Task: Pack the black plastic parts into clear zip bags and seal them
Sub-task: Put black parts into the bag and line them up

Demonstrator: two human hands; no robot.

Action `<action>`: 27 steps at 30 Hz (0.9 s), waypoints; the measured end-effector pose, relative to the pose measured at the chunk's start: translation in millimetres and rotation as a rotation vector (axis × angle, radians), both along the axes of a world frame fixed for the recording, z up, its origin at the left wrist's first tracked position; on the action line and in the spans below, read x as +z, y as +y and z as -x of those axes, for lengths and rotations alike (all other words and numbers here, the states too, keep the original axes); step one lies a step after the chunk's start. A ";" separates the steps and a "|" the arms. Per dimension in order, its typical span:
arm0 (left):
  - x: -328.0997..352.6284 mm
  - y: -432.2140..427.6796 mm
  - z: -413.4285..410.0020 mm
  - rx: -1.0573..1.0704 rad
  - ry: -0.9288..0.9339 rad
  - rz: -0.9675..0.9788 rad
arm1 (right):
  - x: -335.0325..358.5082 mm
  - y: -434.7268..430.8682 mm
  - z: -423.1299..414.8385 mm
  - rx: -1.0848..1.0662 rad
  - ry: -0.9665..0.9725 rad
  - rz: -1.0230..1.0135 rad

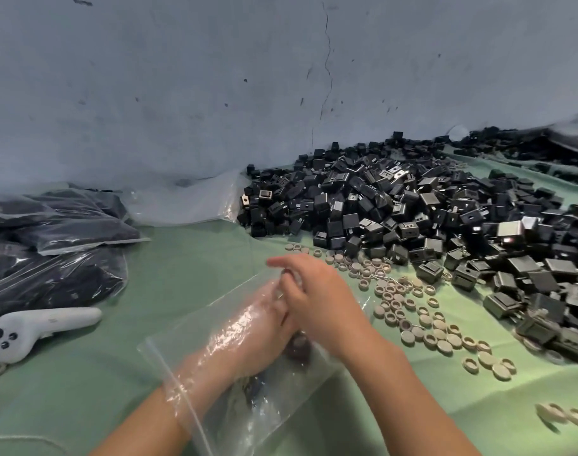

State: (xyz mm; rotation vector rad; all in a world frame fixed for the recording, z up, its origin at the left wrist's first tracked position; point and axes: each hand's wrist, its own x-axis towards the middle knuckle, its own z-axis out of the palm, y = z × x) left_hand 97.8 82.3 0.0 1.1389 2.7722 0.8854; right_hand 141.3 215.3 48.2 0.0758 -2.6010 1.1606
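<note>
The clear zip bag (pixel 267 413) lies on the green cloth (pixel 188 264) with its long axis running away from the person. Its open mouth is nearest the body and its closed end is farthest away, so anything to be packed has to travel back toward the near opening. The left hand (pixel 264 312) is pushed deep inside the bag, with the forearm filling the mouth and the film wrapped round the wrist. Its fingertips are hidden beneath the other hand, so I cannot tell whether they are curled or straight. The right hand (pixel 317 301) reaches across from outside and sits on top of the bag's far end, directly over the left fingertips. Its fingers (pixel 289 286) are bent and bunched, pinching the film there, though motion blur softens the detail. At least 2 dark black parts (pixel 299 345) sit inside the bag, near the middle and just right of the left wrist. The loose pile of black parts (pixel 396 212) lies to the right and farther off, well apart from the bag. The right hand is the nearer one to it, with a scatter of beige rings (pixel 409 311) between them. My judgement is that the right hand would fetch parts while the left spreads the bag.
</note>
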 end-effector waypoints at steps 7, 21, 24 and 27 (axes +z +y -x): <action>-3.0 8.9 24.6 -0.137 0.082 0.119 | -42.5 30.5 27.8 -0.266 -0.174 -0.125; -9.8 21.5 39.7 -0.064 -0.210 -0.030 | -72.2 31.5 33.8 -0.313 -0.133 -0.257; -2.4 0.6 27.0 0.027 -0.180 -0.138 | -75.6 31.4 34.1 -0.323 -0.130 -0.259; 2.3 -24.0 10.3 -0.034 -0.217 -0.185 | -78.1 29.9 33.9 -0.340 -0.121 -0.273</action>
